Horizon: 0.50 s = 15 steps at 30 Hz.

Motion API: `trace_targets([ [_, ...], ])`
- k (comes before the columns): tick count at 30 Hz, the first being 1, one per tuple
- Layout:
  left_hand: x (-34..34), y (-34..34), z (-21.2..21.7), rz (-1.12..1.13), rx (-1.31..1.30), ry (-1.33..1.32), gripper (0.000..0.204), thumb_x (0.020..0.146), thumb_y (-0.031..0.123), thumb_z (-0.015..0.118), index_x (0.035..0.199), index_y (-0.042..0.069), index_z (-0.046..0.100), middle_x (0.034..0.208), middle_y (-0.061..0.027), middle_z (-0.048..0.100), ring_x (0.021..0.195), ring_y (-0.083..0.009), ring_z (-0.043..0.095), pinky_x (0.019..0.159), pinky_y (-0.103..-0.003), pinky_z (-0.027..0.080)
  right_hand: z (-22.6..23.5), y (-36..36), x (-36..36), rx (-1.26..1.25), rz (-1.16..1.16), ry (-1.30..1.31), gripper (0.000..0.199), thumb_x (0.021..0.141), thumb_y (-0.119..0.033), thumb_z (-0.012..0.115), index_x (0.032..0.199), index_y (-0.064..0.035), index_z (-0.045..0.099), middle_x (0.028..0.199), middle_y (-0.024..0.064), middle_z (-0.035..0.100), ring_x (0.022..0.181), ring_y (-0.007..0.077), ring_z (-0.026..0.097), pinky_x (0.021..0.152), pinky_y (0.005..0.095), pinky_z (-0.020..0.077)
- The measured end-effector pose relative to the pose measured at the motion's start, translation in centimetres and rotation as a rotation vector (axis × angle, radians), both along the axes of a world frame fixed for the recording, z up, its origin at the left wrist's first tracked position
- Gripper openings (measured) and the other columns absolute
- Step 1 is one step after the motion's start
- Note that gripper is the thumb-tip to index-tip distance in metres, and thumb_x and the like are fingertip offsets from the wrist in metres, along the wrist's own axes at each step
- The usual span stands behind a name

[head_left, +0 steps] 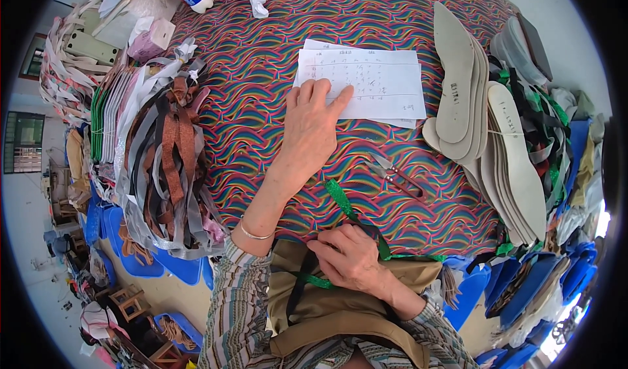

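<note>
My left hand (pixel 311 124) lies flat on the colourful wavy tablecloth (pixel 261 62), index finger pointing at a white sheet of paper (pixel 383 81) with handwritten rows. My right hand (pixel 350 258) rests at the table's near edge, fingers closed on glittery green straps (pixel 340 196) that run up onto the cloth and across my lap. A thin bracelet circles my left wrist. Small scissors (pixel 392 173) lie on the cloth to the right of my left forearm.
A stack of pale shoe insoles (pixel 487 134) sits at the right, with green and grey strap pieces (pixel 546 130) behind. A heap of brown, grey and silver straps (pixel 163 166) fills the left. Blue plastic stools (pixel 137 264) stand on the floor.
</note>
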<state>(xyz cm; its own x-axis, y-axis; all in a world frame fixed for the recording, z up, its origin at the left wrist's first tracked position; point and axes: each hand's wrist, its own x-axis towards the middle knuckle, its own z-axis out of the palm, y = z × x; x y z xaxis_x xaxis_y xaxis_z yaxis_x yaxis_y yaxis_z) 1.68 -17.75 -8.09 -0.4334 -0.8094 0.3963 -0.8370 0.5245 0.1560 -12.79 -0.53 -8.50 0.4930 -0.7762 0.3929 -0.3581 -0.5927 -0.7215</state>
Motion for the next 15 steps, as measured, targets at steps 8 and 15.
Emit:
trace_targets([
  [8, -0.3, -0.2, -0.4, -0.008, -0.006, 0.021, 0.048, 0.077, -0.003, 0.057, 0.124, 0.006, 0.062, 0.106, -0.0138, 0.049, 0.103, -0.0308, 0.048, 0.092, -0.045, 0.038, 0.8, -0.3, -0.8, 0.038, -0.057, -0.093, 0.032, 0.067, -0.002, 0.071, 0.098, -0.0070, 0.071, 0.091, 0.0064, 0.063, 0.076, 0.0225, 0.060, 0.065, 0.0332, 0.0490],
  [15, 0.1, -0.2, -0.3, 0.002, -0.017, 0.037, 0.046, 0.077, -0.002, 0.058, 0.122, 0.006, 0.063, 0.105, -0.0140, 0.050, 0.104, -0.0314, 0.048, 0.092, -0.046, 0.037, 7.7, -7.0, -9.3, -0.186, -0.754, 0.032, 0.020, 0.081, 0.000, 0.066, 0.100, 0.0016, 0.068, 0.093, 0.0119, 0.064, 0.080, 0.0246, 0.060, 0.073, 0.0343, 0.0487],
])
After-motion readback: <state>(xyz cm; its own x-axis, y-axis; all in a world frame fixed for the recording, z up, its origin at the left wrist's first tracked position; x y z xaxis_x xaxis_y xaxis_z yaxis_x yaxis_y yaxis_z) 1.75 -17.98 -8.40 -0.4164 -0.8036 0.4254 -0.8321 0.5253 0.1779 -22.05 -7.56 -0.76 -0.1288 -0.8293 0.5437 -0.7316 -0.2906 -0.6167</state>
